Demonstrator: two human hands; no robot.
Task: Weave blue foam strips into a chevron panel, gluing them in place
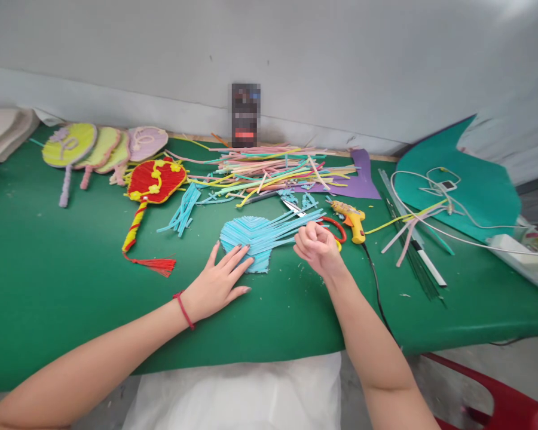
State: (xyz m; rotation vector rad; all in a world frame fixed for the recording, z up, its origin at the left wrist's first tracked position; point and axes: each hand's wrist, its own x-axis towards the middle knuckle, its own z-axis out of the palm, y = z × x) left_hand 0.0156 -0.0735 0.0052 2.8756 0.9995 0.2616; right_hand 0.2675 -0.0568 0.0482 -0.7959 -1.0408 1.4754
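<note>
A green-covered table [72, 280] spreads out under both hands, and a large teal sheet [484, 185] lies well to the right of the fingers. Beyond the fingertips, toward the wall, sits a heap of coloured fuzzy stems [269, 170], mostly pink and yellow.

Next in size is the blue piece [244, 230], flat on the table, partly under the left fingers and reaching to the right ones. It's light blue and ribbed, its rows meeting in a chevron; the edge above the left fingertips is rounded, and a short straight-edged tab faces the person. Its long axis runs left to right, tilting a little away from the person, and its loose strands [287, 229] fan out to the right, tips pointing past the right knuckles.

A red and yellow fan [173, 182] lies beyond the left fingers and off to their left, tasselled handle toward the person. The left hand [217, 278] rests palm down, fingers spread on the blue piece, grasping nothing. The right hand [316, 248] is curled closed beside the strands; I can't tell whether it pinches one. Just past those knuckles are a yellow glue gun [356, 226] and, smaller, red-handled scissors [339, 224].
</note>
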